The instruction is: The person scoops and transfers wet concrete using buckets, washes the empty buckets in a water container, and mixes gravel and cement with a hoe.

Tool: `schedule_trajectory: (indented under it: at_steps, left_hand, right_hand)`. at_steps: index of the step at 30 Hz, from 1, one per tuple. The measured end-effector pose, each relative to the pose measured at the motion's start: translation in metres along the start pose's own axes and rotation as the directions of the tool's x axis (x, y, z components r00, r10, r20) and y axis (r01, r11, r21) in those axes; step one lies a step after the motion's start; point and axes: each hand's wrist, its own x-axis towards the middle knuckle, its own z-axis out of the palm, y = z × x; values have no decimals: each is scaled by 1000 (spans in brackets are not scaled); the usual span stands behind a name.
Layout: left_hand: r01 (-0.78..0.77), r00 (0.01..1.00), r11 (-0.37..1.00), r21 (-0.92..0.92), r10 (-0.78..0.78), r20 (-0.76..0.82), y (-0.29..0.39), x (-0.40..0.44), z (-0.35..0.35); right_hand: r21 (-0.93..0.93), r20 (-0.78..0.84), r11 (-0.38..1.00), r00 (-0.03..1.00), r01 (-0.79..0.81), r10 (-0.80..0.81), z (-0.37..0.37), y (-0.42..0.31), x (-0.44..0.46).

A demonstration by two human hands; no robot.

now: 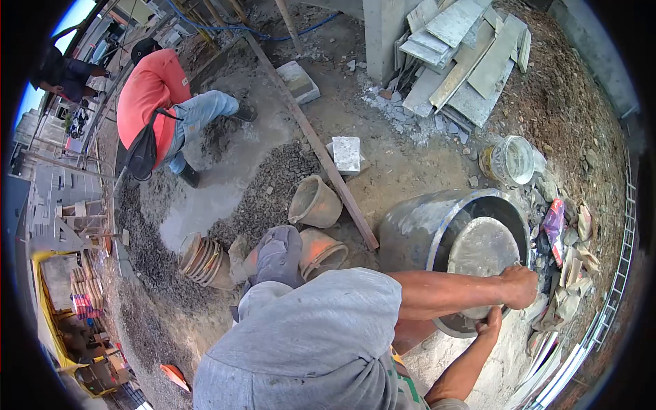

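Observation:
Both of my hands are at a round grey bucket [482,254] inside the mouth of a large dark barrel [437,222]. My left hand [519,287] is closed at the bucket's right edge. Lower down, my right hand [489,324] has its fingers against the near edge, partly hidden by the rim. I cannot tell whether the bucket's pale round face is its base or murky contents. Beside my leg lie two mortar-stained buckets, one [316,202] tipped on its side and another [324,253] close by it.
A co-worker in an orange shirt [147,102] bends over wet concrete [225,184]. A wooden board [311,137] runs across the ground. Broken slabs [471,55] are piled by a post. A clear bucket [512,160] and torn bags [564,297] lie past the barrel; stacked buckets [205,263] stand left.

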Motion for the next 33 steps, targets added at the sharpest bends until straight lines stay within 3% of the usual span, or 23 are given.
schedule_trajectory:
  at_steps: [1,2,4,6,7,9,11,13,15,17,19,20,23,24,25,26,27,28,29,31,32,33]
  left_hand:
    - [-50,999,998,-47,51,16,21,-9,-19]
    - [-101,994,990,-98,105,35,44,-19,-42]
    - [-223,972,946,-235,197,-130,81,-37,-71]
    - [-211,975,951,-227,220,14,116,-61,-122]
    - [-240,970,942,-235,240,-26,126,-71,-135]
    - [-307,951,925,-224,293,-96,136,-86,-163]
    - [-357,932,906,-228,329,-153,128,-112,-190]
    - [-359,928,899,-250,315,-198,94,-172,-243]
    - [-346,883,928,-136,274,-381,48,-189,-248]
    - [-162,903,967,-198,64,-424,-2,-224,-264]
    - [-9,922,954,-300,-108,-371,-62,-280,-293]
    - [47,884,962,-270,-167,-438,-100,-298,-297]
    - [174,665,924,-342,-366,-651,-234,-352,-307]
    - [249,619,853,-459,-504,-602,-264,-387,-332]
    - [312,575,759,-571,-630,-522,-290,-426,-349]
    - [367,447,740,-564,-672,-591,-331,-451,-351]
    - [318,311,753,-576,-657,-687,-394,-468,-337]
    - [329,182,630,-703,-773,-607,-409,-510,-352]
    - [263,115,593,-761,-803,-585,-438,-547,-356]
    - [297,-142,623,-724,-720,-679,-514,-596,-347]
    - [259,-243,544,-798,-763,-599,-521,-624,-360]
    - [222,-329,583,-782,-710,-622,-537,-650,-368]
  right_hand:
    - [71,28,994,996,83,-85,1,-16,-30]
    - [14,130,983,974,183,-184,-3,-32,-48]
    - [-77,164,941,935,329,-313,10,-73,-96]
    - [-217,250,880,895,423,-369,17,-113,-124]
    - [-216,245,828,850,518,-467,36,-124,-146]
    - [-290,369,814,843,504,-390,62,-150,-173]
    - [-317,365,777,826,544,-430,124,-137,-197]
    - [-373,377,738,819,562,-433,190,-119,-213]
    - [-415,430,741,832,528,-351,247,-84,-189]
    - [-447,480,756,842,478,-248,305,-38,-158]
    - [-500,522,761,845,413,-116,365,23,-121]
    - [-529,534,762,845,374,-44,395,59,-99]
    - [-672,546,673,820,308,170,490,181,-31]
    - [-718,554,631,791,294,261,521,220,-9]
    - [-829,502,374,847,415,175,563,263,-17]
    - [-851,500,271,851,449,161,600,311,-11]
    - [-852,523,64,850,519,67,638,358,-21]
    - [-758,634,-219,773,614,-30,667,404,-25]
    - [-608,747,-488,660,626,-84,692,452,-25]
    - [-562,815,-205,579,801,30,727,543,-8]
    - [-539,816,-300,577,787,46,752,565,-57]
    - [-499,822,-397,566,770,66,775,581,-119]
